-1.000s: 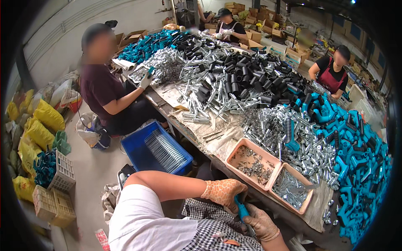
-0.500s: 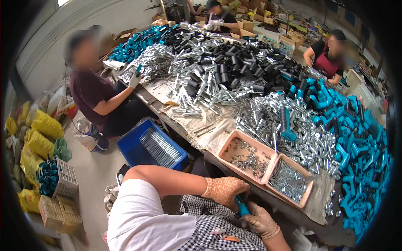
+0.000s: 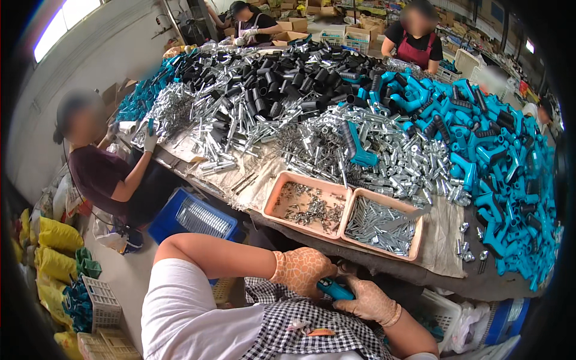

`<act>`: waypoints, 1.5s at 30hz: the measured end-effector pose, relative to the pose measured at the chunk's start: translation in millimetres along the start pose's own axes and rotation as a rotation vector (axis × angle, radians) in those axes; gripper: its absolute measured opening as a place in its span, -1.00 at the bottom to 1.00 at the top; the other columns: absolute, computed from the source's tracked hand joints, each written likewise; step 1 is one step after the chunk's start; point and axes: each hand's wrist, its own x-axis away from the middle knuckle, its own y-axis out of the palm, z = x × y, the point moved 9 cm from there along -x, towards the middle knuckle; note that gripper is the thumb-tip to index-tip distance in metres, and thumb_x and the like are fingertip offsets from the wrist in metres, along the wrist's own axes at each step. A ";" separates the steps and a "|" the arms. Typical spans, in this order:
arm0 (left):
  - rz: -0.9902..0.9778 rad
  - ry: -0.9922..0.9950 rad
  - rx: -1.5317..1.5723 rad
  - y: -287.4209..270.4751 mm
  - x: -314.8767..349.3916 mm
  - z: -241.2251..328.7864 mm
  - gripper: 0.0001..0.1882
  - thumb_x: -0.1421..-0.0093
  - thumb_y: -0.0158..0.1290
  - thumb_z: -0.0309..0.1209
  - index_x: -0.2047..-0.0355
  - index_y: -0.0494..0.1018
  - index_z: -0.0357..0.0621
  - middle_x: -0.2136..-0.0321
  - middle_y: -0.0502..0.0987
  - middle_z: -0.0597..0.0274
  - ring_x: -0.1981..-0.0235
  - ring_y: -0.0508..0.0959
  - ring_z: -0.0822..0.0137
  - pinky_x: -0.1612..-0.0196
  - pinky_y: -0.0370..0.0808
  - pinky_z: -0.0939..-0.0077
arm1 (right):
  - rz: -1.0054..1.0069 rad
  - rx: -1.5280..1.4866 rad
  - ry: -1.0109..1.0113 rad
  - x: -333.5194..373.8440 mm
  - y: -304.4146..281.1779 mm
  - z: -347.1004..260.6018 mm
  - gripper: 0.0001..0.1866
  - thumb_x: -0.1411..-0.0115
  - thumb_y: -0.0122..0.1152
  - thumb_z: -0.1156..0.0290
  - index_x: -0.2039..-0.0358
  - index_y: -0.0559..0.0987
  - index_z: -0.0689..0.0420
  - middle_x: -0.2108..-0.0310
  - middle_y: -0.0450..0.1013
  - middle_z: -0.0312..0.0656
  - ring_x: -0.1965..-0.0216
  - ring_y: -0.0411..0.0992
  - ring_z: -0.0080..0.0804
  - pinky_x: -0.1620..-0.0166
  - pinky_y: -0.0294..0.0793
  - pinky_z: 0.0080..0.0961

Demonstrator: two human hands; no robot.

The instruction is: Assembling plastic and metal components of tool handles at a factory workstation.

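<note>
In front of my lap, both hands are closed on a teal plastic handle with a dark part at its left end. My left hand, in an orange patterned glove, wraps its left end. My right hand, in a similar stained glove, grips the right end, its thumb along the near side. The fingers partly cover the handle. Just beyond, at the table edge, sit a pink tray of small metal fittings and a second pink tray of thin metal pins.
Teal pistol-shaped housings heap at the right, black sleeves and shiny metal parts in the middle. A co-worker sits at left; others are across the table. A blue bin of metal rods stands on the floor, near yellow sacks.
My view has swung to the right, so the table and trays appear further left. The teal handle has turned to lie flatter, with both hands still on it.
</note>
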 end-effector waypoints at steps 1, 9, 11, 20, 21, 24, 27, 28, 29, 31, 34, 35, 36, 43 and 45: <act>-0.006 -0.002 -0.002 2.8 1.7 0.7 -0.54 0.08 0.32 -0.20 0.24 0.57 -0.27 0.40 0.60 -0.03 0.33 0.63 -0.05 0.24 0.56 0.13 | 0.033 -0.008 -0.046 1.2 0.4 -0.6 -0.27 -0.07 0.40 0.15 -0.17 0.38 0.24 0.12 0.52 0.21 0.08 0.51 0.15 -0.02 0.47 -0.16; -0.057 -0.169 0.491 20.0 8.4 -28.7 -0.46 0.05 0.34 -0.21 0.15 0.55 -0.36 0.31 0.63 -0.11 0.33 0.64 0.08 0.22 0.56 0.26 | 0.070 0.730 -0.087 16.3 2.4 -24.1 -0.13 -0.06 0.39 0.15 -0.32 0.24 0.17 0.52 0.50 0.04 0.46 0.55 0.04 0.39 0.54 -0.15; -0.149 -0.254 0.602 33.3 11.8 -37.5 -0.40 0.10 0.37 -0.24 0.08 0.53 -0.39 0.29 0.64 -0.11 0.33 0.64 0.13 0.21 0.56 0.27 | 0.111 0.850 -0.262 19.7 7.0 -30.4 -0.04 -0.07 0.37 0.15 -0.39 0.11 0.19 0.57 0.45 -0.02 0.54 0.52 -0.05 0.47 0.52 -0.18; 0.296 0.083 -0.073 -53.3 32.7 -13.9 -0.60 0.14 0.32 -0.21 0.32 0.57 -0.19 0.49 0.59 0.09 0.40 0.62 -0.03 0.33 0.56 0.12 | -0.111 -0.298 -0.103 -31.7 8.6 -17.8 -0.02 -0.24 0.30 0.08 -0.43 -0.06 0.25 0.23 0.49 0.01 0.47 0.48 -0.36 0.34 0.48 -0.44; 0.280 -0.067 -0.120 -68.3 37.9 -27.0 -0.58 0.15 0.33 -0.19 0.31 0.57 -0.18 0.47 0.59 0.09 0.39 0.62 -0.02 0.32 0.56 0.12 | -0.123 -0.528 0.037 -32.6 13.1 -8.4 0.01 -0.24 0.31 0.06 -0.43 -0.08 0.25 0.20 0.49 -0.03 0.48 0.45 -0.42 0.36 0.47 -0.50; 0.699 -0.265 -0.580 -117.9 86.4 -115.8 -0.41 0.16 0.42 -0.12 0.16 0.56 -0.18 0.40 0.58 0.02 0.32 0.63 0.02 0.24 0.57 0.16 | 0.003 -0.982 0.025 -41.0 13.3 -13.7 -0.08 -0.22 0.33 0.05 -0.37 0.05 0.22 0.21 0.49 -0.04 0.50 0.45 -0.43 0.47 0.45 -0.53; 0.804 -1.218 -0.311 -217.9 196.5 -254.4 -0.29 -0.11 0.25 0.13 -0.07 0.48 -0.16 0.13 0.64 0.00 0.21 0.67 0.16 0.24 0.61 0.25 | 0.103 -1.245 0.037 -44.4 11.4 -6.9 -0.17 -0.21 0.35 0.11 -0.31 0.14 0.21 0.20 0.49 0.01 0.52 0.47 -0.38 0.55 0.43 -0.50; 1.053 -1.303 -0.234 -235.0 244.0 -285.7 -0.17 -0.06 0.24 0.23 -0.10 0.44 -0.21 0.08 0.61 -0.12 0.13 0.66 0.07 0.19 0.61 0.24 | 0.105 -1.396 0.045 -45.1 14.3 -6.0 -0.20 -0.19 0.37 0.15 -0.29 0.18 0.21 0.19 0.49 0.04 0.52 0.48 -0.36 0.59 0.41 -0.49; 1.064 -1.454 -0.207 -246.7 266.9 -293.5 -0.04 -0.01 0.19 0.36 -0.12 0.40 -0.25 0.06 0.58 -0.23 0.06 0.63 -0.02 0.10 0.59 0.18 | 0.127 -1.549 0.048 -46.0 14.5 -2.0 -0.24 -0.18 0.38 0.19 -0.26 0.23 0.21 0.18 0.50 0.06 0.52 0.49 -0.33 0.62 0.39 -0.47; 1.152 -1.540 -0.144 -246.6 299.5 -345.0 0.05 0.04 0.15 0.42 -0.19 0.35 -0.22 0.04 0.56 -0.26 -0.03 0.57 -0.10 -0.10 0.49 0.10 | 0.069 -1.565 0.081 -57.3 19.7 -1.5 -0.29 -0.21 0.35 0.18 -0.24 0.26 0.21 0.17 0.50 0.08 0.53 0.50 -0.33 0.63 0.37 -0.49; 1.013 -1.577 -0.128 -247.1 284.0 -380.2 -0.01 0.02 0.23 0.29 -0.21 0.36 -0.22 -0.10 0.51 -0.14 -0.15 0.51 -0.03 -0.18 0.44 0.10 | 0.086 -1.495 0.096 -54.6 29.1 -5.7 -0.29 -0.24 0.30 0.14 -0.27 0.27 0.20 0.14 0.50 0.08 0.52 0.50 -0.33 0.63 0.37 -0.51; 0.948 -1.555 -0.132 -247.7 278.1 -384.4 -0.08 0.03 0.27 0.23 -0.16 0.42 -0.22 -0.10 0.51 -0.13 -0.16 0.51 -0.03 -0.19 0.44 0.09 | 0.092 -1.493 0.088 -55.0 28.9 -9.5 -0.29 -0.24 0.30 0.14 -0.27 0.27 0.20 0.14 0.50 0.08 0.52 0.50 -0.33 0.63 0.37 -0.51; 1.016 -1.547 -0.092 -250.4 282.7 -383.7 -0.22 0.06 0.33 0.10 -0.05 0.52 -0.19 -0.06 0.55 -0.08 -0.12 0.55 0.01 -0.17 0.46 0.15 | 0.079 -1.451 0.081 -55.4 30.0 -16.5 -0.27 -0.22 0.31 0.12 -0.29 0.27 0.19 0.14 0.50 0.07 0.53 0.49 -0.35 0.63 0.38 -0.51; 1.361 0.020 0.985 -228.7 183.5 -278.9 -0.30 -0.26 0.15 -0.37 -0.33 0.13 -0.30 0.00 0.50 -0.04 0.02 0.56 0.17 -0.06 0.55 0.22 | 0.123 -1.468 0.129 -37.8 28.2 -15.7 -0.25 -0.22 0.28 0.06 -0.33 0.26 0.09 0.14 0.52 -0.07 0.57 0.43 -0.47 0.64 0.32 -0.59; 1.240 0.144 1.005 -203.2 157.0 -212.1 -0.22 -0.25 0.21 -0.26 -0.36 0.11 -0.22 -0.08 0.46 0.03 -0.01 0.52 0.25 -0.16 0.45 0.30 | 0.085 -1.480 0.100 -38.4 30.2 -16.5 -0.30 -0.26 0.23 0.08 -0.32 0.26 0.07 0.12 0.52 -0.05 0.59 0.40 -0.48 0.64 0.29 -0.60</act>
